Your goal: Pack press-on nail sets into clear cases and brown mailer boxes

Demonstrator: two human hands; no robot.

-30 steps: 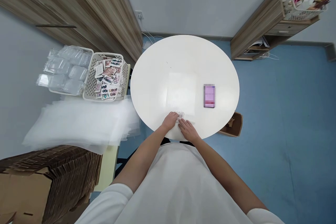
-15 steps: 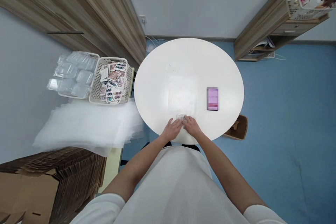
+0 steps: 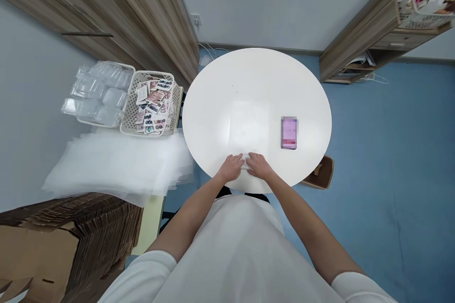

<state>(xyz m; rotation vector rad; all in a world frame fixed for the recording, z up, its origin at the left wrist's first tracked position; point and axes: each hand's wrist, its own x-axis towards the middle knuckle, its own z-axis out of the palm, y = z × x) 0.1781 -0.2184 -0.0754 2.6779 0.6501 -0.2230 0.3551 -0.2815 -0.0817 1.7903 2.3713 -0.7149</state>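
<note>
At the near edge of the white oval table (image 3: 256,68), a small clear plastic packet or box (image 3: 245,161) lies between my hands. My left hand (image 3: 230,168) grips its left side, fingers bent over it. From the right, my right hand (image 3: 259,166) holds the other side with curled fingers. Beyond them a thin translucent sheet (image 3: 249,123) lies flat on the table, its near end reaching my fingers. Whether the sheet wraps the packet, I cannot tell. What is inside the packet is too small to make out.
A blurred purple rectangular item (image 3: 289,132) lies on the table's right. Left are a basket of small printed cards (image 3: 151,104), a basket of clear plastic boxes (image 3: 103,90), stacked translucent sheets (image 3: 117,163) and folded cardboard (image 3: 39,255). An open carton (image 3: 323,175) stands on the floor.
My fingers have shifted to the packet's two sides, the left hand's thumb and fingers closing in more. The whole view has tilted slightly.
</note>
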